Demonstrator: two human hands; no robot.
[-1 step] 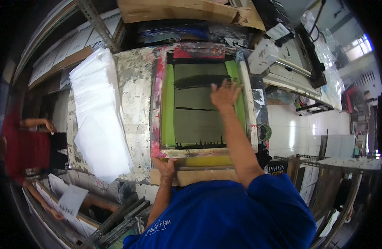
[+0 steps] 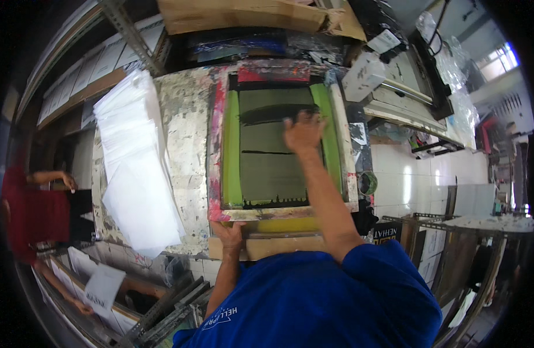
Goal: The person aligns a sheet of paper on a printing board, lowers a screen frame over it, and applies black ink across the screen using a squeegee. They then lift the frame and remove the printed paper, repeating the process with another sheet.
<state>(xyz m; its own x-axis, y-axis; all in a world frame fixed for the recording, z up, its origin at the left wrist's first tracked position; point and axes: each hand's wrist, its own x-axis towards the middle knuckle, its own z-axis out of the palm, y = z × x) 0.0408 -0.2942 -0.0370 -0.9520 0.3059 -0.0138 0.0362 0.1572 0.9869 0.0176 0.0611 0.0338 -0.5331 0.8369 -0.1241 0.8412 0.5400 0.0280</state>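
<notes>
A screen-printing frame (image 2: 351,168) with paint-stained wooden edges lies in front of me, its mesh (image 2: 273,174) dark olive between green side strips. A band of black ink (image 2: 261,115) crosses the upper mesh, with a thin black line below it. My right hand (image 2: 303,133) is over the mesh at the band's right end, fingers apart and slightly blurred; I make out nothing in it. At the near left corner, my left hand (image 2: 228,235) grips the frame's lower edge, thumb along the rim and fingers partly hidden beneath.
Left of the frame, a fanned stack of white paper (image 2: 140,185) lies on the stained table (image 2: 188,133). A round green-rimmed container (image 2: 367,182) is at the right edge. Another person in a red shirt (image 2: 38,203) stands at far left, one hand near a white sheet (image 2: 104,285).
My right hand has shifted slightly left over the mesh. My left hand keeps its grip on the frame's near edge. The whole view has moved a little.
</notes>
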